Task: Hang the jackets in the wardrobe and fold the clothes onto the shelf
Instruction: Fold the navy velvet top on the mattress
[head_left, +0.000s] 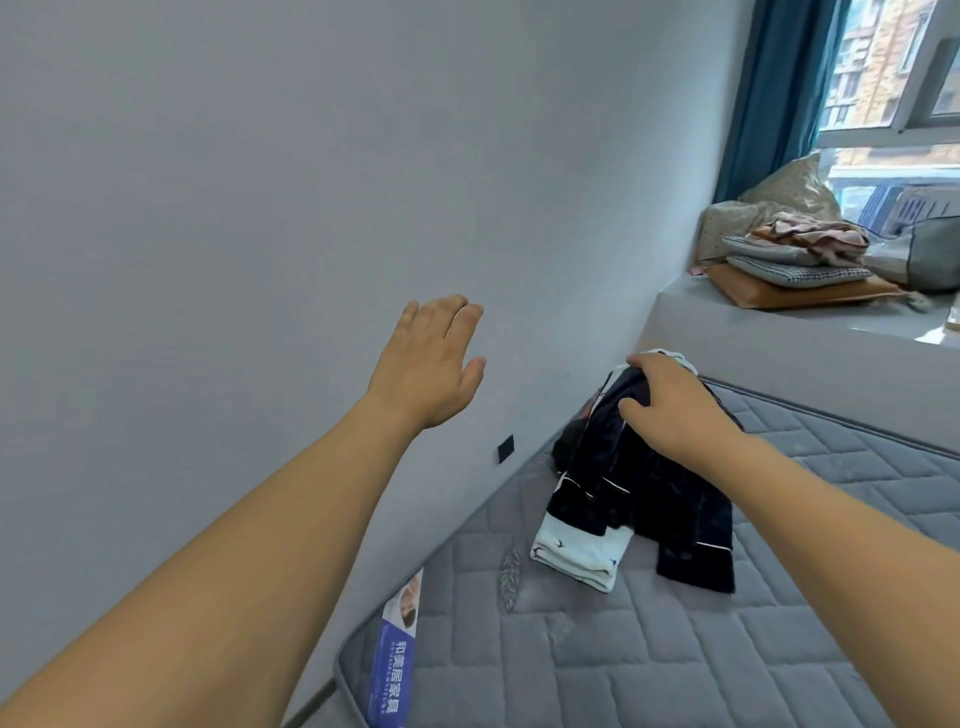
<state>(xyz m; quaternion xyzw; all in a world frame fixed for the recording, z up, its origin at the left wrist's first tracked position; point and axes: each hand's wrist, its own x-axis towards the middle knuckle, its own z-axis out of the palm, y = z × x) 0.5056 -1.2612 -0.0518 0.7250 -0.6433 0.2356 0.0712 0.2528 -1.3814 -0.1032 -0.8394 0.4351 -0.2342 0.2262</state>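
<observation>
Dark navy cloth with thin white piping, the jacket (644, 488) lies heaped on the grey quilted mattress (727, 649), close to the wall (260, 182), partly over a white printed garment (576, 558). The right hand (675, 405) grips its upper end, fingers curled into the fabric. The left hand (431, 358) hangs in the air, fingers straight and relaxed, holding nothing. The jacket looks soft, light and limp, so it will likely sag and trail; taking it at the collar or shoulders should keep it manageable for hanging
</observation>
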